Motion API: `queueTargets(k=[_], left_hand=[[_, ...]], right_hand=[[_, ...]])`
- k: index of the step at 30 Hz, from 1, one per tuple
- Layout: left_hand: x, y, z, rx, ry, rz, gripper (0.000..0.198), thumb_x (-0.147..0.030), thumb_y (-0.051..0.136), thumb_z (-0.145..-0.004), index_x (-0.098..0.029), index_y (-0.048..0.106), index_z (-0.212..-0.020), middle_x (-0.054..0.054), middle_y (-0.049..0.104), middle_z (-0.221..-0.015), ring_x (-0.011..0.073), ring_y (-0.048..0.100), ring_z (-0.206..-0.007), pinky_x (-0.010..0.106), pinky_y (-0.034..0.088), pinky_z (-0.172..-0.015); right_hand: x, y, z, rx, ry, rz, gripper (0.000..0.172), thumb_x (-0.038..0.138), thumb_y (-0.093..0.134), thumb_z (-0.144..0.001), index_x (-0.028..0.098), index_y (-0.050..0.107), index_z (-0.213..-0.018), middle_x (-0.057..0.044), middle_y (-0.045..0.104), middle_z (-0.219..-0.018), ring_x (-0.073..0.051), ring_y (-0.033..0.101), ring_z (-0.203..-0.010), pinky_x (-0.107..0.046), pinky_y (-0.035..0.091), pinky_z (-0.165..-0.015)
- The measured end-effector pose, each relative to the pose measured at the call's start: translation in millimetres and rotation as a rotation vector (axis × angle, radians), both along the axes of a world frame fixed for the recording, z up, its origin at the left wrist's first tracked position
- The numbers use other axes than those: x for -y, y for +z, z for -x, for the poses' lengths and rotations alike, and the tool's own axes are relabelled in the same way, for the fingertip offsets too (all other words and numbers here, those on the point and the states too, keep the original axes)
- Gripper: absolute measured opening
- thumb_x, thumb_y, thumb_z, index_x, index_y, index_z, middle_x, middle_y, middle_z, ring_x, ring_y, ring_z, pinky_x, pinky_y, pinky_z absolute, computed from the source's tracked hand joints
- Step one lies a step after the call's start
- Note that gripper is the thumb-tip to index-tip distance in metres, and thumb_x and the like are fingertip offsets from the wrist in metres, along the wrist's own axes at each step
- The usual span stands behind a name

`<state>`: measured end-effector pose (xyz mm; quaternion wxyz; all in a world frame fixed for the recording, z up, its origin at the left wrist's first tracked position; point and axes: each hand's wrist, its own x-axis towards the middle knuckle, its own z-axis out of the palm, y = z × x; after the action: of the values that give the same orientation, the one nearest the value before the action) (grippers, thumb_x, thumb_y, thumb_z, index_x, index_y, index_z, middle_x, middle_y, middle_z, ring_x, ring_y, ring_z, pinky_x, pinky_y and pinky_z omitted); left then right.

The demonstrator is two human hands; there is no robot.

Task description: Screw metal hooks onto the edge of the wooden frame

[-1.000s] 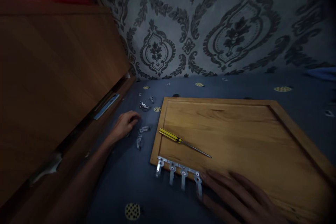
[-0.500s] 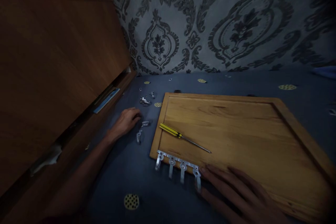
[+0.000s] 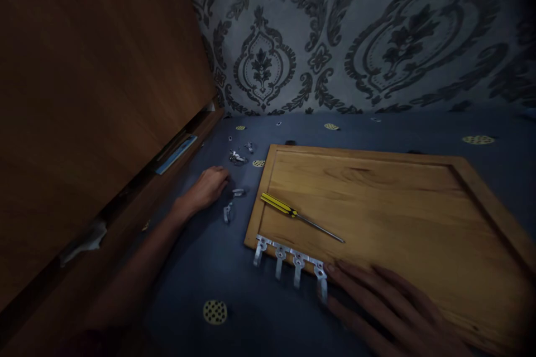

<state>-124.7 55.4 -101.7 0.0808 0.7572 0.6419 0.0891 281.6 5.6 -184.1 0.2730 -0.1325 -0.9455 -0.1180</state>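
Observation:
A wooden panel (image 3: 377, 201) lies flat on a blue surface. On it rests a yellow-and-black screwdriver (image 3: 299, 216). A metal hook rail (image 3: 291, 259) with several hooks hangs off the panel's near edge. My right hand (image 3: 385, 307) lies flat with fingers stretched out on that near edge, its fingertips touching the rail's right end. My left hand (image 3: 209, 187) rests on the blue surface left of the panel, fingers curled down beside small metal parts (image 3: 232, 203). I cannot make out whether it holds one.
More small metal hardware (image 3: 239, 156) lies scattered farther back on the blue surface (image 3: 234, 301), which has yellow dotted spots. A tall wooden furniture side (image 3: 84, 100) stands at the left. Patterned wallpaper (image 3: 355, 39) closes the back.
The view has shifted slightly. Both hands stay about where they were; the left hand's fingers have edged a little toward the small metal parts.

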Motion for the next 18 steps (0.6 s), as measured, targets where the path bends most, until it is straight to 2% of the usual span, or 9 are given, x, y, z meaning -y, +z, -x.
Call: queueTargets(k=[3, 6, 11, 14, 18], left_hand=[[-0.6, 2.3, 5.6, 0.059, 0.032, -0.023, 0.033, -0.037, 0.064, -0.1, -0.017, 0.063, -0.125, 0.01, 0.065, -0.127, 0.0243, 0.067, -0.109, 0.046, 0.059, -0.094], [-1.1, 12.0, 16.8, 0.136, 0.074, -0.037, 0.032, -0.037, 0.064, -0.1, -0.016, 0.064, -0.123, 0.01, 0.066, -0.123, 0.0239, 0.067, -0.107, 0.046, 0.059, -0.092], [3.0, 35.4, 26.8, 0.291, 0.051, 0.039, 0.023, -0.036, 0.064, -0.099, -0.014, 0.067, -0.105, 0.005, 0.069, -0.099, 0.0186, 0.068, -0.088, 0.037, 0.058, -0.082], [8.1, 42.9, 14.2, 0.392, -0.018, 0.115, 0.015, -0.028, 0.062, -0.096, -0.014, 0.067, -0.095, 0.003, 0.069, -0.088, 0.0157, 0.065, -0.081, 0.029, 0.053, -0.076], [18.2, 43.7, -17.9, 0.504, -0.134, 0.24, 0.017, -0.028, 0.058, -0.093, -0.014, 0.068, -0.094, 0.004, 0.069, -0.085, 0.0146, 0.063, -0.076, 0.024, 0.049, -0.07]], right_hand=[[-0.5, -1.2, -0.1, -0.001, -0.005, -0.008, 0.05, 0.019, 0.044, -0.098, 0.03, 0.058, -0.145, -0.007, 0.066, -0.143, -0.029, 0.058, -0.129, -0.051, 0.039, -0.105], [-1.2, -3.5, 0.2, -0.007, -0.002, 0.0, 0.053, 0.017, 0.044, -0.097, 0.031, 0.056, -0.147, -0.006, 0.066, -0.143, -0.028, 0.057, -0.131, -0.05, 0.036, -0.109], [-2.3, -5.7, -0.1, -0.053, 0.011, 0.027, 0.055, 0.01, 0.047, -0.093, 0.031, 0.061, -0.142, -0.004, 0.065, -0.145, -0.026, 0.057, -0.133, -0.047, 0.03, -0.117], [-1.3, -4.2, -0.2, -0.044, 0.013, 0.046, 0.055, 0.011, 0.047, -0.094, 0.031, 0.06, -0.143, -0.005, 0.064, -0.146, -0.026, 0.055, -0.135, -0.048, 0.032, -0.115], [2.6, -1.3, 0.8, -0.019, -0.023, 0.057, 0.057, 0.01, 0.045, -0.094, 0.031, 0.059, -0.145, -0.005, 0.065, -0.144, -0.027, 0.058, -0.131, -0.05, 0.037, -0.11]])
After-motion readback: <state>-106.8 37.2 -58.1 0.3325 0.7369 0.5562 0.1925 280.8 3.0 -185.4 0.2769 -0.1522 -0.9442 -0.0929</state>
